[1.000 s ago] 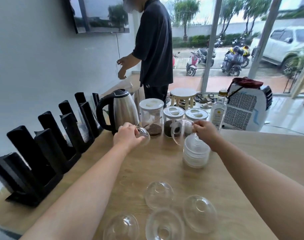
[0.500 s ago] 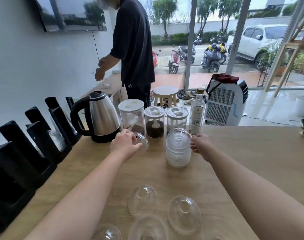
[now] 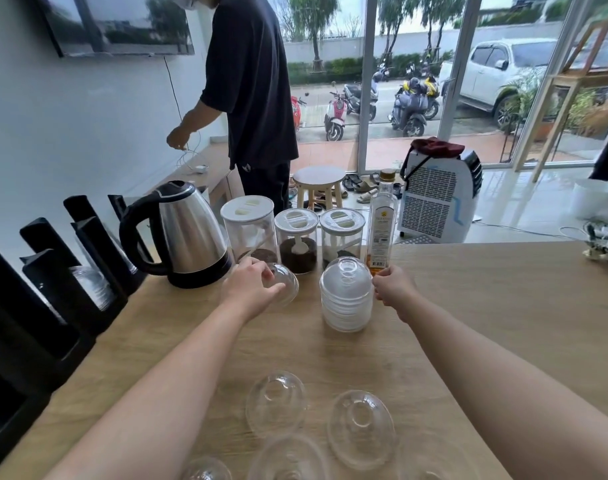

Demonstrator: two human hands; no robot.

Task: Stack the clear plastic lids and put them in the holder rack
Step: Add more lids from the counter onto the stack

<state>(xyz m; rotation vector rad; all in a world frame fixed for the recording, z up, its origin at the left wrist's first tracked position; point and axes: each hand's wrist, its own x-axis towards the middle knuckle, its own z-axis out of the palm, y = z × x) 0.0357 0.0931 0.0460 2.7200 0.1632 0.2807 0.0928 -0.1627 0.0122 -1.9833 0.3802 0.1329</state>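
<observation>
A stack of clear dome lids (image 3: 346,296) stands upright on the wooden table (image 3: 486,306). My right hand (image 3: 392,287) touches the stack's right side with curled fingers. My left hand (image 3: 252,287) grips a single clear dome lid (image 3: 284,284) just left of the stack, in front of the kettle. Several loose dome lids lie near the front edge, among them one (image 3: 276,403) and another (image 3: 361,427). The black holder rack (image 3: 53,289) runs along the table's left edge, with some lids (image 3: 94,285) in one slot.
A steel kettle (image 3: 184,237), three lidded canisters (image 3: 297,244) and a glass bottle (image 3: 382,230) line the table's far edge behind the stack. A person in black (image 3: 254,98) stands beyond the table. A white air cooler (image 3: 437,199) sits on the floor.
My right hand set the lid it held onto the stack and now rests at its side. My left hand keeps its lid. The view has swung to the right.
</observation>
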